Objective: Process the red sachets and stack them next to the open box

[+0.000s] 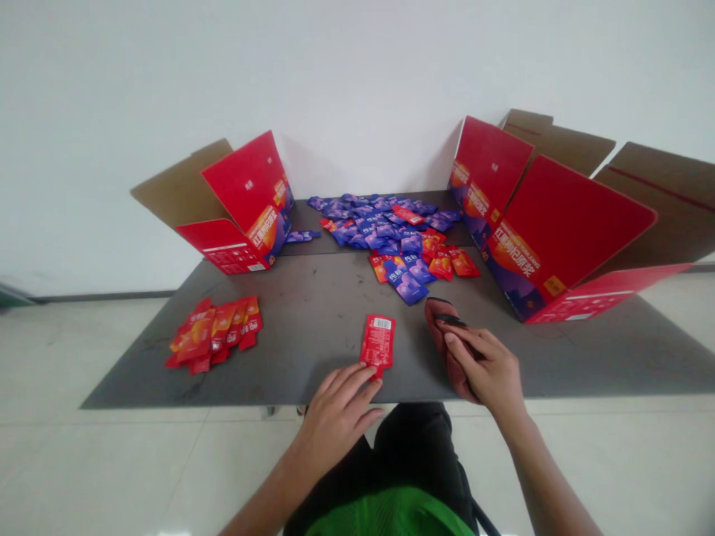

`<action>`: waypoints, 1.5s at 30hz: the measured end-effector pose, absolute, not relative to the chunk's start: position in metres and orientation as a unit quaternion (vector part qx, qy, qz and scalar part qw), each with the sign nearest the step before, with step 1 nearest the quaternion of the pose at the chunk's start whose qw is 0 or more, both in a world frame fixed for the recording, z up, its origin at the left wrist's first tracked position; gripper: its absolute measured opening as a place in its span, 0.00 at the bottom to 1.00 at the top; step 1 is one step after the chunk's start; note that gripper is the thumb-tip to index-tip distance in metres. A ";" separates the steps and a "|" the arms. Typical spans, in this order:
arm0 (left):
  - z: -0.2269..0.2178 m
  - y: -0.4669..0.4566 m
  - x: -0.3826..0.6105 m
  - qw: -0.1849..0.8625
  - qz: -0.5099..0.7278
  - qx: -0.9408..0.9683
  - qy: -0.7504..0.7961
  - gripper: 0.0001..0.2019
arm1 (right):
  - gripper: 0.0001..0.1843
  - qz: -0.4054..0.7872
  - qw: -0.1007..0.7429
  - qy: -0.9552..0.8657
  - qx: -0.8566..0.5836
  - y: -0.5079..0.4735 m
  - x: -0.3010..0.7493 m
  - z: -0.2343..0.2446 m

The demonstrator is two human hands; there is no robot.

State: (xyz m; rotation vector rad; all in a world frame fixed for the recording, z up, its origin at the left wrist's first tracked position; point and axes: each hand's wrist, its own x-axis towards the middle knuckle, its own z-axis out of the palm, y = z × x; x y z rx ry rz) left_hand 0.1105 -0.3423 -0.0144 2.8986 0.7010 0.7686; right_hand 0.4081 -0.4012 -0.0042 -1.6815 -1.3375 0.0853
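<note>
The red packet (378,341) lies flat on the table (313,298) near its front edge, a smooth, shiny pouch with a narrow neck, its printed back and white barcode facing up. The left hand (339,413) touches its neck end with the fingertips; the 4 fingers lie close together, loosely bent, with the thumb apart. The right hand (494,368), just to the right, has thumb and fingers clamped on a dull red pad (447,357), long, soft-looking and dark at the top; its exact kind I cannot tell.

On the left, a fanned stack of red packets (217,331) overlaps in glossy layers. Farther back spreads a loose heap of purple packets (369,223), with some red ones mixed in. A red cardboard box (223,247) stands behind the stack, flaps up, bare brown inside; more red boxes (570,216) stand at the right, flaps also raised.

The tabletop is matt grey, marked by dark smudges, with a seam across it towards the back. Behind it rises a plain white wall (357,89); pale, shiny tiles cover the floor (100,461).
</note>
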 end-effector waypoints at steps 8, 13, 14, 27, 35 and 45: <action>-0.041 -0.358 0.116 -0.011 0.293 0.933 0.209 0.16 | 0.13 0.029 0.421 -0.665 -0.616 -0.366 0.377 0.031; -0.045 -0.357 0.115 -0.011 0.325 0.920 0.218 0.17 | 0.13 0.013 0.290 -0.823 -0.489 -0.350 0.332 0.017; -0.046 -0.357 0.115 -0.013 0.333 0.917 0.219 0.17 | 0.13 0.011 0.268 -0.842 -0.469 -0.346 0.329 0.012; -0.038 -0.361 0.107 0.041 0.356 0.909 0.210 0.16 | 0.16 -0.116 0.249 -0.790 -0.548 -0.291 0.357 0.033; -0.033 -0.360 0.097 0.084 0.364 0.904 0.210 0.16 | 0.14 -0.027 0.230 -0.863 -0.449 -0.320 0.324 0.006; -0.037 -0.360 0.098 0.083 0.370 0.902 0.206 0.16 | 0.16 -0.072 0.260 -0.817 -0.509 -0.305 0.337 0.032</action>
